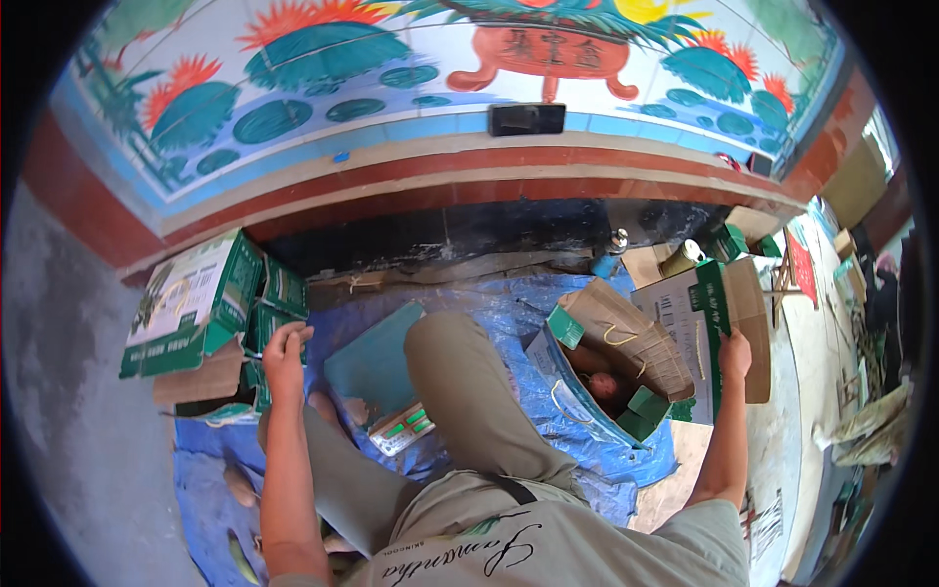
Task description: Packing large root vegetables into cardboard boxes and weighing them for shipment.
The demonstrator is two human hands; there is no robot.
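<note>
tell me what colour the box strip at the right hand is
Dark green; the box strip at the right hand shows best in the head view.

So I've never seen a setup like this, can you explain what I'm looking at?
There's no machine here: someone works bare-handed, and this one picture comes from a fisheye camera worn on the head, looking down, so straight edges bend. A blue tarp covers part of the floor. The left hand is beside green-and-white boxes; whether it holds anything is unclear. The right hand grips a green-and-white carton. Between the hands are a flat teal panel and an open box with brown flaps.
</note>
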